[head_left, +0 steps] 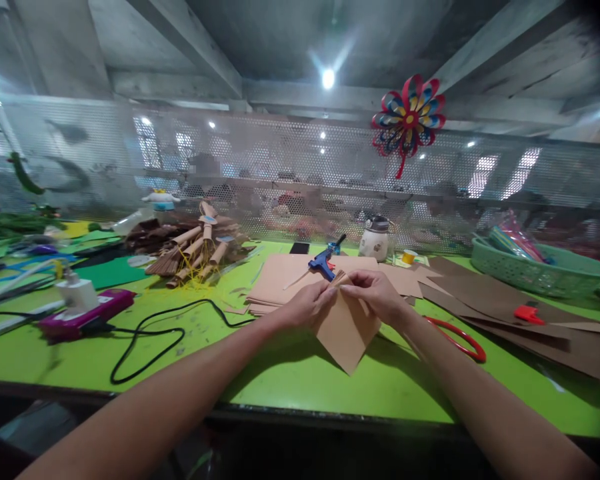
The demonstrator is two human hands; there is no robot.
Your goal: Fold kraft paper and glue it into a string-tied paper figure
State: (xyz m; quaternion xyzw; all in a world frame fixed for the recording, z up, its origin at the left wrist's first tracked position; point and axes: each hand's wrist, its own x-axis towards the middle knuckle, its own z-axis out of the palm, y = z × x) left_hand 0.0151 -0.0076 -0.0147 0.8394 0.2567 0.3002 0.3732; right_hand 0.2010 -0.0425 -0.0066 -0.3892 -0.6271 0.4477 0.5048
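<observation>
Between my two hands is a sheet of brown kraft paper (347,333), its top edge gathered in folds and its lower corner hanging over the green table. My left hand (310,303) pinches the gathered part from the left. From the right, my right hand (373,293) grips the same paper near its top, fingertips close to the left thumb. Just behind the hands, a blue glue gun (322,265) lies on a stack of brown paper sheets (275,280). Beside my right forearm rest scissors with red handles (460,340), partly hidden.
Rolled brown paper pieces (205,247) tied with yellow strands lie at left. A purple power strip (87,313) with a black cable (180,333) sits nearer. A lidded jar (375,239), dark paper sheets (480,293) and a green basket (540,270) stand right of centre.
</observation>
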